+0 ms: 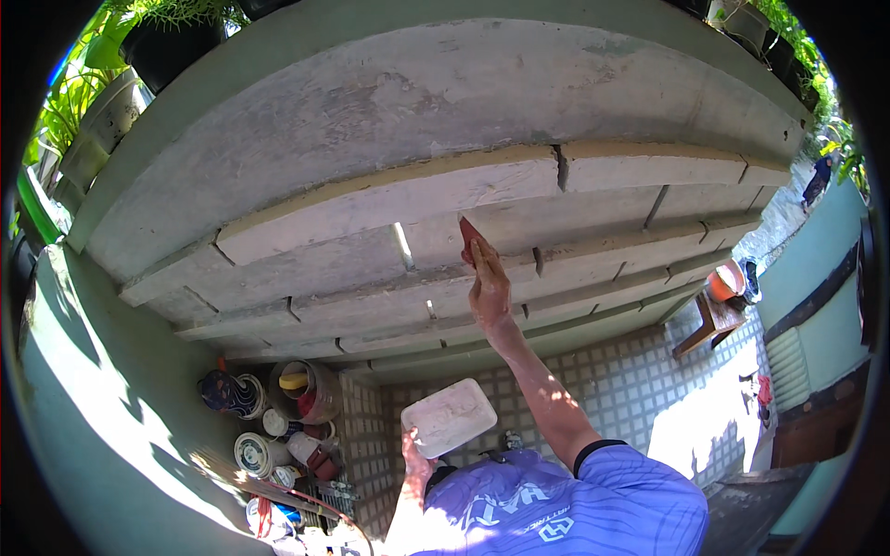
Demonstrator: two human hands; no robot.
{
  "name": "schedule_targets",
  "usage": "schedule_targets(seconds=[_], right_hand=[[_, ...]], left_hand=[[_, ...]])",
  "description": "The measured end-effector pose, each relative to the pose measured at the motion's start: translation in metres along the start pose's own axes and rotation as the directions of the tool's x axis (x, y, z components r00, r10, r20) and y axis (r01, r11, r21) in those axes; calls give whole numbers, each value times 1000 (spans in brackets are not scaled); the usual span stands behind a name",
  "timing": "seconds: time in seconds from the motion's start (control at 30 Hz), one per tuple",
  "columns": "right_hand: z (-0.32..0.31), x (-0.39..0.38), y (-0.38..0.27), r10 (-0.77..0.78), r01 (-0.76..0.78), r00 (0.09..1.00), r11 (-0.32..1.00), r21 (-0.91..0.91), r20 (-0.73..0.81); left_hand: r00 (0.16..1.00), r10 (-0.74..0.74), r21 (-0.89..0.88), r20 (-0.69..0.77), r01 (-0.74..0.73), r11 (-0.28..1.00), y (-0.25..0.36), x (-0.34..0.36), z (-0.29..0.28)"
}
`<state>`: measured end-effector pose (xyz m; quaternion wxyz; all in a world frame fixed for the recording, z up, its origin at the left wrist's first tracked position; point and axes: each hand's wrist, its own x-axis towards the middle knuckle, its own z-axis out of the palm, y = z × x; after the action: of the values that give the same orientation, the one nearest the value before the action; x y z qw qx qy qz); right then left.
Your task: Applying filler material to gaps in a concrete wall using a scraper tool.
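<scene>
My right hand [489,289] is raised on an outstretched arm, its fingers closed round a red flat putty spreader [469,233]. The spreader's edge lies at the pale slatted wall [371,199], just under the long upper slat; whether it presses on the surface I cannot tell. Low by my body, my left hand [414,454] grips the near left edge of a white rectangular tray [438,394]. Pale paste or residue covers the tray's inside. Dark vertical joints split the slats, and bright light comes through a narrow slot [402,245] left of the spreader.
Buckets and paint tubs [257,454] crowd the lower left, beside a green wall [102,371]. A wooden bench [709,324] with an orange bucket [726,280] stands at the right on the tiled floor [612,371]. Potted plants [171,46] line the ledge above.
</scene>
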<state>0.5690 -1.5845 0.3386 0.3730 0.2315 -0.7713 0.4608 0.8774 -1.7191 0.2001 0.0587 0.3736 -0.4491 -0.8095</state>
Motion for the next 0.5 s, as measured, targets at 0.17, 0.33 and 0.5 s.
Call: schedule_targets(seconds=[0.17,0.33,0.5], right_hand=[[-58,26,-36,326,-306,945,887,347,0],[-87,41,-25,144,-132,989,966,224,-38],[-57,52,4,-87,90,934,996,-8,-346]], left_hand=[[994,-10,-50,-108,5,999,-3,-7,-2],[996,4,17,-87,-3,1000,-12,-10,-11],[997,-21,-34,-68,19,999,-11,-20,-4]])
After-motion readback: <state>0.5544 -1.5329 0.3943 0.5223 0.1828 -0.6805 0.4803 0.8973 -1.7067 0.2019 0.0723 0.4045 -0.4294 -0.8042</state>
